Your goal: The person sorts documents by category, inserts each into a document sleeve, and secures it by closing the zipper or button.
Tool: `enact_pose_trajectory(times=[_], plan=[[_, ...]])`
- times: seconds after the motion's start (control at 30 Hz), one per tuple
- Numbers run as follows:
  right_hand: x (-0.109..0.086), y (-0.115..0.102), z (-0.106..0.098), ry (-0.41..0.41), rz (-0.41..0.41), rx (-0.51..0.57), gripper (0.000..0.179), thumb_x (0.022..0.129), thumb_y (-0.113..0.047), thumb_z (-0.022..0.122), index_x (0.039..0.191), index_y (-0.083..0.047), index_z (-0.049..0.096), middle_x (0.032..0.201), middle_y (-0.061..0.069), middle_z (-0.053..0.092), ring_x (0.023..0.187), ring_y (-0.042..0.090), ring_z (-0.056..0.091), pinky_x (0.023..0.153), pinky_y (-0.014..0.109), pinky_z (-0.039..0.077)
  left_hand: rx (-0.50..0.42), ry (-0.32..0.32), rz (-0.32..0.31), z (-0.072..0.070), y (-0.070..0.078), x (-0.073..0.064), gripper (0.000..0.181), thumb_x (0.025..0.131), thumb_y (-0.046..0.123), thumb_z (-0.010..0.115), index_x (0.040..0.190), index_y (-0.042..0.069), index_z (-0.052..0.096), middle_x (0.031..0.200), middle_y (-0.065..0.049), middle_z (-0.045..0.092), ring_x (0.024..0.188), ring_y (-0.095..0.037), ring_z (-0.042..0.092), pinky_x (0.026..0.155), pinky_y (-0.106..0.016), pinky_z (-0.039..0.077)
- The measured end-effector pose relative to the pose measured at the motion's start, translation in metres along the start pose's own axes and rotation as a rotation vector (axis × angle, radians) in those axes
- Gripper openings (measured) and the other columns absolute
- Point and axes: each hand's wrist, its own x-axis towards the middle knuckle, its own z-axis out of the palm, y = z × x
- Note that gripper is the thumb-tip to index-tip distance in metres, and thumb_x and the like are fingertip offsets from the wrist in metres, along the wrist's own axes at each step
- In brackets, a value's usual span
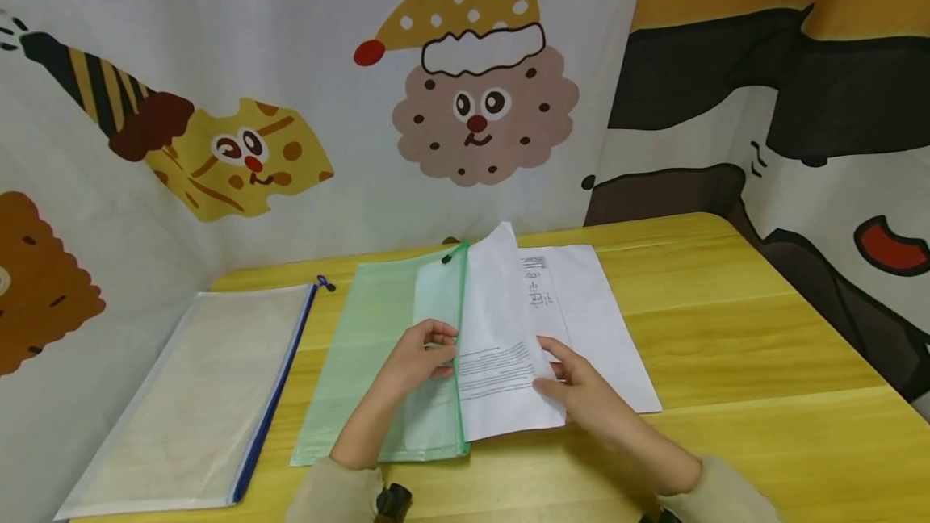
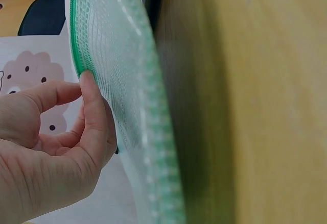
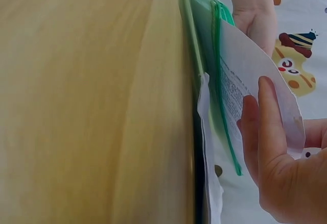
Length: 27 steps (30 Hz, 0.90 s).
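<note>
A green mesh zipper pouch (image 1: 363,361) lies on the table, its zipper edge lifted. My left hand (image 1: 416,360) pinches that edge near the middle; the left wrist view shows thumb and finger on the green zipper strip (image 2: 76,55). A printed sheet of paper (image 1: 497,313) reaches out of the pouch's mouth, its right side raised and curved. With thumb and fingers on either side, my right hand (image 1: 588,394) holds the sheet's right edge. Inside the pouch a pale sheet area shows through the mesh; how far the paper goes in is hidden.
More white paper (image 1: 610,321) with small print and drawings lies flat to the right, partly under the raised sheet. A clear pouch with a blue zipper edge (image 1: 196,394) lies at the left. Behind the wooden table (image 1: 763,329) hangs a cartoon-printed cloth (image 1: 291,39).
</note>
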Motion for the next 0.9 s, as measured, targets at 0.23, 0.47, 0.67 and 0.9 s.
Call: enact_pose_trajectory(times=[0.23,0.47,0.67,0.9], plan=[[0.005,0.001,0.008,-0.015,0.012,0.017,0.063,0.099,-0.001,0.051,0.155,-0.002,0.024,0.123,0.029,0.061,0.086,0.02,0.071,0.062,0.029,0.06,-0.001,0.003,0.01,0.001,0.003,-0.001,0.021,0.094,0.0,0.061,0.115,-0.003,0.06,0.102,-0.012,0.058,0.082,-0.018,0.059,0.072,-0.035,0.061],[0.009,0.002,0.015,-0.054,0.023,0.049,0.064,0.099,0.0,0.051,0.156,-0.002,0.021,0.126,0.031,0.06,0.091,0.023,0.071,0.068,0.037,0.062,0.004,-0.002,0.008,0.001,0.004,-0.003,0.021,0.095,0.001,0.061,0.115,-0.003,0.06,0.102,-0.011,0.058,0.081,-0.017,0.059,0.072,-0.035,0.061],[0.012,0.001,0.021,-0.084,0.039,0.042,0.067,0.098,-0.001,0.052,0.156,-0.001,0.019,0.127,0.031,0.06,0.094,0.024,0.071,0.069,0.039,0.062,0.01,-0.007,0.006,0.002,0.003,-0.001,0.021,0.095,0.001,0.06,0.115,-0.003,0.06,0.101,-0.011,0.058,0.08,-0.016,0.059,0.071,-0.031,0.061],[0.017,-0.002,0.027,-0.121,0.044,0.033,0.064,0.098,-0.001,0.052,0.155,-0.002,0.023,0.129,0.032,0.059,0.095,0.025,0.071,0.069,0.041,0.062,0.017,-0.006,0.011,0.004,0.002,0.0,0.02,0.095,0.001,0.06,0.114,-0.002,0.061,0.102,-0.011,0.059,0.081,-0.016,0.06,0.071,-0.031,0.061]])
